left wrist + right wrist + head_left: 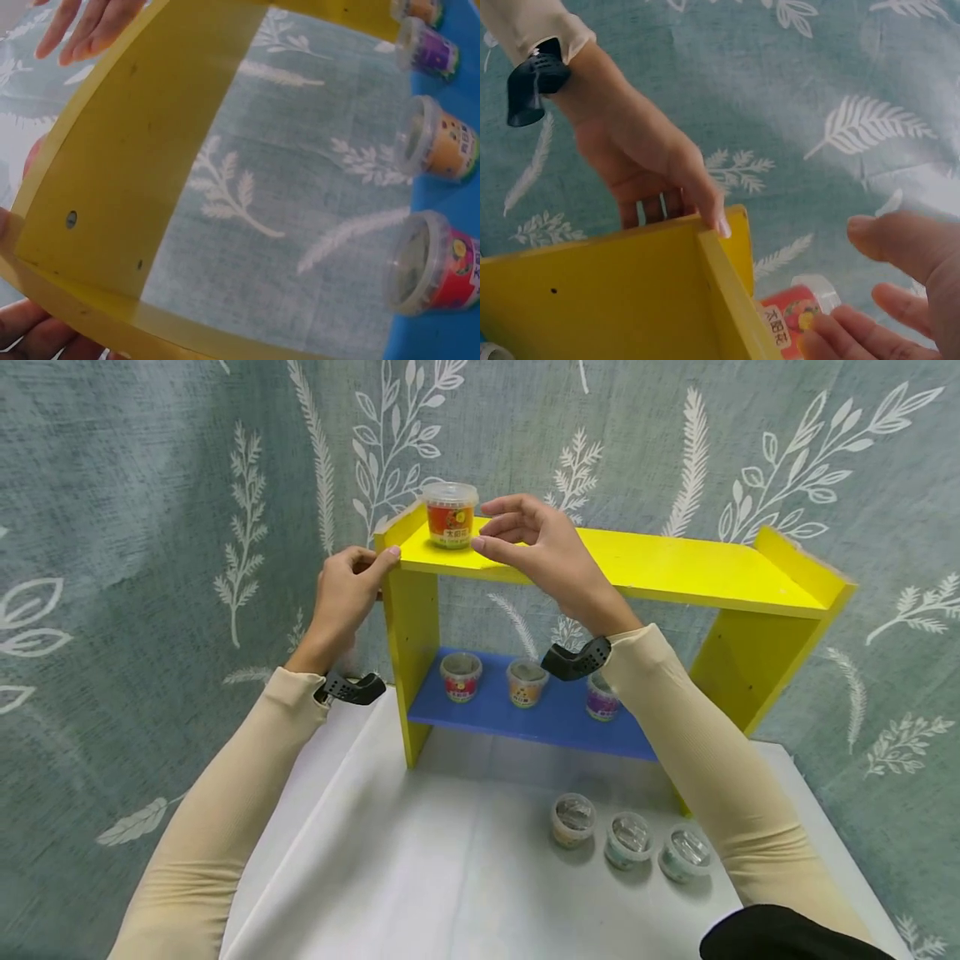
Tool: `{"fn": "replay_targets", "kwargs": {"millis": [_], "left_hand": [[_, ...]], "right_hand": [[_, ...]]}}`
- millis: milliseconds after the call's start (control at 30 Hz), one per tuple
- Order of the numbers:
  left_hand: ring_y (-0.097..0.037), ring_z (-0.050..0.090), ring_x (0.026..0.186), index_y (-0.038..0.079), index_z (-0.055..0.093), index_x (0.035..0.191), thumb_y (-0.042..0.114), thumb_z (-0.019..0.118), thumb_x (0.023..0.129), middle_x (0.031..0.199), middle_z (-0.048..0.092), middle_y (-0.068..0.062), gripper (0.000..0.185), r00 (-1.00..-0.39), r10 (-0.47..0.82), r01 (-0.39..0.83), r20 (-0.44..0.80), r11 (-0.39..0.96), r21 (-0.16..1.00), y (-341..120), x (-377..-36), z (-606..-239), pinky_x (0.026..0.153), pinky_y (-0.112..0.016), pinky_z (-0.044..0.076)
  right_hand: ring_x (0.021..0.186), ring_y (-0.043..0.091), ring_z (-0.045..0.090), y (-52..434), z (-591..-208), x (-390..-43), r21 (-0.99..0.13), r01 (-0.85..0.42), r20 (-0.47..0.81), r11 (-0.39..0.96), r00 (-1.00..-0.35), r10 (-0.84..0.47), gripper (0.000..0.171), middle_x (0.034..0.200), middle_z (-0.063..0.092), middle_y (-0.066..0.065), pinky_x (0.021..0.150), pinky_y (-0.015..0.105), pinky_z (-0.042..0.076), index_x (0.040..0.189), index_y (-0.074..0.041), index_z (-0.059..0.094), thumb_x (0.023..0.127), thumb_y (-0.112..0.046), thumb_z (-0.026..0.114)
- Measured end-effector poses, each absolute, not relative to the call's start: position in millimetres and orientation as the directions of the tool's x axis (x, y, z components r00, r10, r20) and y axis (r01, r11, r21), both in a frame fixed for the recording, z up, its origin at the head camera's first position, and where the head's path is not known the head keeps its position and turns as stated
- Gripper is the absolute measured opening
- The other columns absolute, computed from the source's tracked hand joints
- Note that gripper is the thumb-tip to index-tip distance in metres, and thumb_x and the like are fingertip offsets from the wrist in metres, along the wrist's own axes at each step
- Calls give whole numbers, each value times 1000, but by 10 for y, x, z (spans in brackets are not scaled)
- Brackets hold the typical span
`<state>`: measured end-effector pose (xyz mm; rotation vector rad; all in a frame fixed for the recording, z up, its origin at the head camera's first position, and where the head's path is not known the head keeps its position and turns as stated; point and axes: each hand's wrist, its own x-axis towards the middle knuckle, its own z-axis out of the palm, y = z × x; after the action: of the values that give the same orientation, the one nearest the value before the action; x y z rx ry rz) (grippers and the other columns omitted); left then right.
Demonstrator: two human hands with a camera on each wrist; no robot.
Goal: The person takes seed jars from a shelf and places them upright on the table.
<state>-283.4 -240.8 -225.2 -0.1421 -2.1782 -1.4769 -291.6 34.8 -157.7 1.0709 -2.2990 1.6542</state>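
A yellow shelf unit (pixel 675 568) stands on the white table. My left hand (pixel 345 602) grips its upper left corner, thumb over the front edge and fingers behind the side panel, as the right wrist view also shows. On the top board, near that corner, stands an upright clear-lidded plastic cup (pixel 450 518) with a red and yellow label. Just right of this cup is my right hand (pixel 547 556), its thumb and fingers spread apart and holding nothing. In the right wrist view, the fingertips (pixel 826 334) overlap the red label of the cup (pixel 780 322).
Several lidded cups line the blue lower shelf (pixel 495 718), among them a red one (pixel 461 677), an orange one (pixel 527 683) and a purple one (pixel 602 700). Three more cups (pixel 573 822) stand on the white table (pixel 420 877) in front. Leaf-patterned cloth (pixel 150 527) hangs behind.
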Motion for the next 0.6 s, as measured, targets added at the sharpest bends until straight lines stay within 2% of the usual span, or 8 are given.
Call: {"fn": "replay_targets", "kwargs": {"millis": [267, 600], "left_hand": [[-18, 61, 93, 5, 67, 120, 55, 63, 98, 109, 64, -6, 55, -862, -192, 365, 468, 405, 838, -2370, -2853, -2242, 82, -30, 54], [-18, 61, 91, 5, 66, 119, 56, 63, 98, 108, 64, -6, 55, -862, -197, 356, 467, 421, 834, -2371, -2853, -2247, 81, -29, 53]], "right_hand": [[119, 17, 59, 253, -1441, -2963, -794, -555, 437, 249, -805, -401, 63, 132, 62, 7, 100, 34, 51, 144, -14, 55, 90, -34, 82], [127, 19, 55, 169, -1378, -3112, -831, -474, 362, 293, -859, -362, 69, 143, 56, 8, 106, 34, 47, 151, -17, 49, 92, -37, 79]]}}
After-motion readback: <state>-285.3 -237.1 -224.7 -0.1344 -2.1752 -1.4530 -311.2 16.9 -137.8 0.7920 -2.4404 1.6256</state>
